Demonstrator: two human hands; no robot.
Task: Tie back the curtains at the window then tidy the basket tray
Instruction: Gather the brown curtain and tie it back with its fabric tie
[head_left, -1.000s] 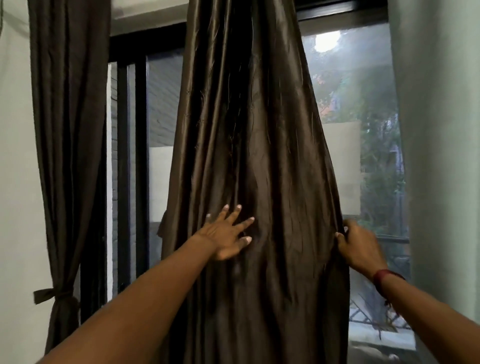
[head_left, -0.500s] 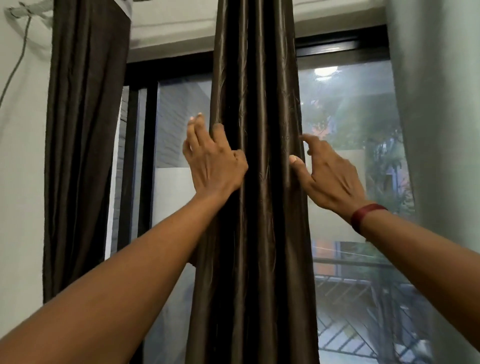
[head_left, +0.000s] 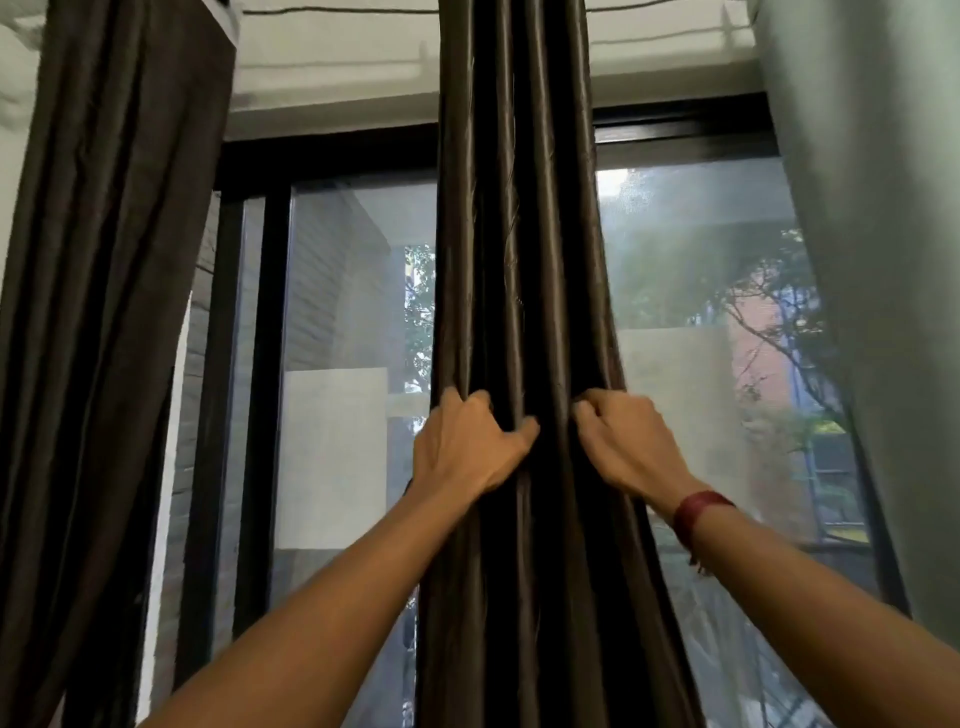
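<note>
Left hand (head_left: 467, 447) has its fingers curled round the left-side folds of the middle curtain (head_left: 519, 234), thumb across the front; right hand (head_left: 628, 447) is curled too, bunching the right-side folds, with a red wristband (head_left: 698, 512) at the wrist; the hands are level and near each other, with a dark fold between them. The curtain hangs straight down the centre of the window (head_left: 343, 312), gathered narrow at grip height and spreading a little below; its top fixing is out of view.

Likely step: gathering the folds into one bundle ready for tying.

Risks: the fabric looks slick and shiny, so outer folds may slip out of either grip and fan open again, probably on the right, where the edge flares just below the hand; a hard downward tug could strain whatever holds the top; no tie-back is visible near the hands, so letting go with one hand to fetch one may drop half the bundle.

Further out, a second dark curtain (head_left: 104, 260) hangs at the left and a pale curtain (head_left: 872, 260) at the right; the basket tray is not in view, and that part of the task looks not yet started.
</note>
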